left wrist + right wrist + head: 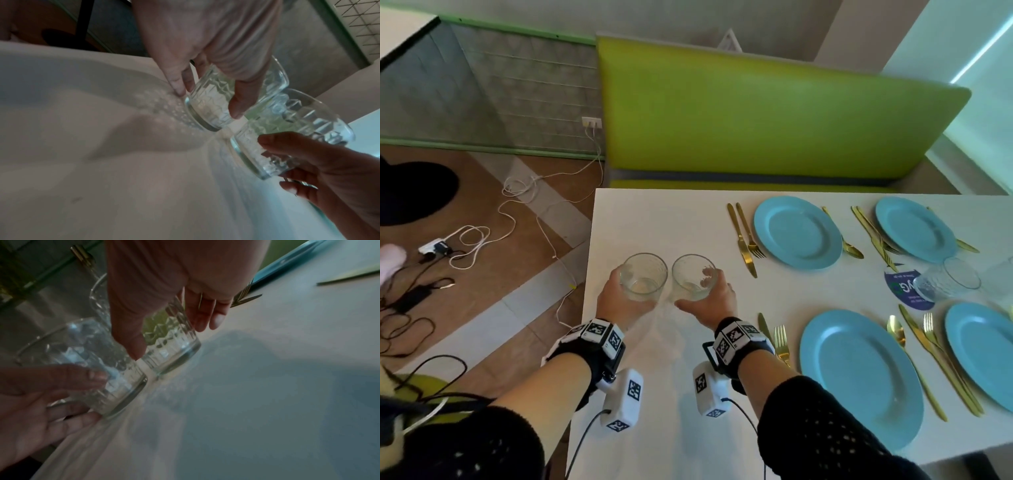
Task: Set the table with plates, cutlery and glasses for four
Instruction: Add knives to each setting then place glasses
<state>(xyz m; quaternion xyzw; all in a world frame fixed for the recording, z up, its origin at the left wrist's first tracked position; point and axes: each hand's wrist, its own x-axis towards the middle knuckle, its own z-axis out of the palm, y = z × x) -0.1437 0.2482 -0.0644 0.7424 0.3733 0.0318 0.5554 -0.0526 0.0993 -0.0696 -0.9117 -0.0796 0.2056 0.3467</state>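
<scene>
Two clear patterned glasses stand side by side, nearly touching, near the table's [654, 219] left edge, well apart from the place settings. The left glass [643, 277] sits in the left hand [616, 291], thumb and fingers curled round its wall; the right glass [693, 277] is wrapped the same way by the right hand [714, 301]. Each grip is low on the side, which probably keeps the rims clean and lets both travel together. Four blue plates [798, 233] with gold cutlery [743, 236] fill the right half; another glass [948, 284] lies tipped between them, likely already delivered.
</scene>
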